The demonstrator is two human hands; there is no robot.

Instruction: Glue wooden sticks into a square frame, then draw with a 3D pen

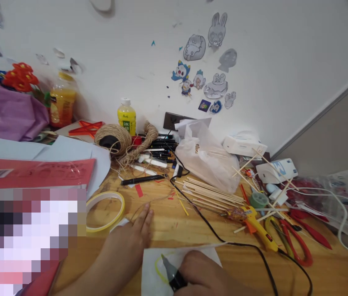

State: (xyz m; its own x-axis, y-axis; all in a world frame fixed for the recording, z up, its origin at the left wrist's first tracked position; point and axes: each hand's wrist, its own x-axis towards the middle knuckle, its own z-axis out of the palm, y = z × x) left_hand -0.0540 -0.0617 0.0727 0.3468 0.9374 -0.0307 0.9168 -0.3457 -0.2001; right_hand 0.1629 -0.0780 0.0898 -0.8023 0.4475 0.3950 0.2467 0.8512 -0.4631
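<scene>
Closed around a marker (175, 277) with a grey and black body, my right hand (203, 271) is at the bottom of the head view. The marker's yellow-green tip touches a sheet of white paper (149, 271), where a curved yellow-green line shows. To the left, my left hand (127, 242) lies flat on the wooden table with its fingers stretched out, holding nothing. Its fingers are near a roll of yellow tape (121, 209), and a small white piece shows beside the hand. The lower part of the paper runs out of view.
A black cord (209, 230) crosses the table above the paper. Farther right are wooden sticks (210, 193), a yellow glue gun (258, 228) and red-handled scissors (295, 242). Twine (116, 137), a yellow drink bottle (126, 117) and black markers (144, 179) stand or lie behind.
</scene>
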